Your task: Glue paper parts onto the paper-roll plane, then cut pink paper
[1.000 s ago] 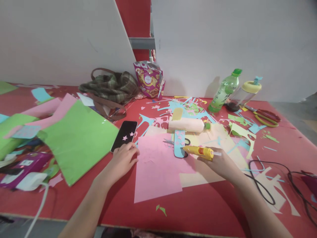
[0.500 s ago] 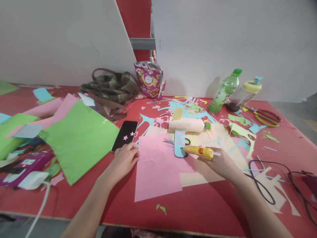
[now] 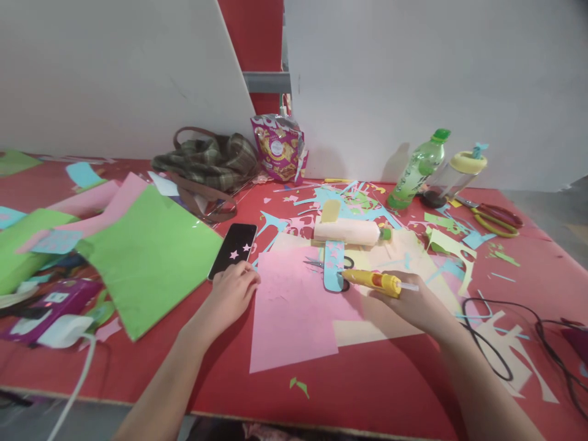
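On the red table (image 3: 381, 383), the R hand (image 3: 407, 300) is closed round a yellow glue gun (image 3: 374, 282), tip at the blue strip (image 3: 333, 278) w/ pink stars. The strip lies over the scissors (image 3: 348, 263), just below the wrapped bottle (image 3: 346, 232). L hand (image 3: 236, 288) holds nothing, fingers bent close together, near the phone (image 3: 233, 250).

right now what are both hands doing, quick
Left hand: loosely open at the phone's near end, nothing visible in it.
Right hand: closed on the yellow glue gun, its tip at the blue strip.
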`<state>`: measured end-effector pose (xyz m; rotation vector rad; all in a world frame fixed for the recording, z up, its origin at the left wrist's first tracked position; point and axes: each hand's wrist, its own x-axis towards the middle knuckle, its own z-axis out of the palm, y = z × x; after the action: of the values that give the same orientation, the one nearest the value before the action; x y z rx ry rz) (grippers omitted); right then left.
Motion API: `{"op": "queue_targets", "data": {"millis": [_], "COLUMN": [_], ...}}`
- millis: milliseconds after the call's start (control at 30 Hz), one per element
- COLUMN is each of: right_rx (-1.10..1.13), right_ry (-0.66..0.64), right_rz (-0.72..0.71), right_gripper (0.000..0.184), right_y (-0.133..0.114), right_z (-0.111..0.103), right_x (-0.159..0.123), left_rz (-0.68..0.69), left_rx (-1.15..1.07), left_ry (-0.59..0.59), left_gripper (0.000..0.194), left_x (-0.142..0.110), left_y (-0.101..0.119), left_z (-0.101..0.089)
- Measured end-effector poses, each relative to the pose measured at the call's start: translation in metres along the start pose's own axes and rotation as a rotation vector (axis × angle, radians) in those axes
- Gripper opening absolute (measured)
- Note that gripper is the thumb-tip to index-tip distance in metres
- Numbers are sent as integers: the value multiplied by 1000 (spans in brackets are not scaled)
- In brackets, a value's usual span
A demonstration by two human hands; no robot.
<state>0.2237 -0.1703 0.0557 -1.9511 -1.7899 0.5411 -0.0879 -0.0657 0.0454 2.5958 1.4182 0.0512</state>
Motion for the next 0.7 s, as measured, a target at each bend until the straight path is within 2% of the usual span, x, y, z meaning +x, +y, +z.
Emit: {"op": "queue_targets", "data": {"millis": [200,433,700], "right_rx": [43,45,32], "right_ry": [54,3,16], "right_rz": [29,17,4], "right_gripper": [15,17,16], "right_y": [3,-2,0], "right_z": [3,0,0], "right_x": [0,-1,0], "left_rz": [38,114,139], "left_rx": [-23,-75,-47], "left_ry": [-1,35,-15], "left_gripper": [20,18,11], "left_x": [4,20,32], "left_y": [6,16,20], "left_z": [2,15,18]}}
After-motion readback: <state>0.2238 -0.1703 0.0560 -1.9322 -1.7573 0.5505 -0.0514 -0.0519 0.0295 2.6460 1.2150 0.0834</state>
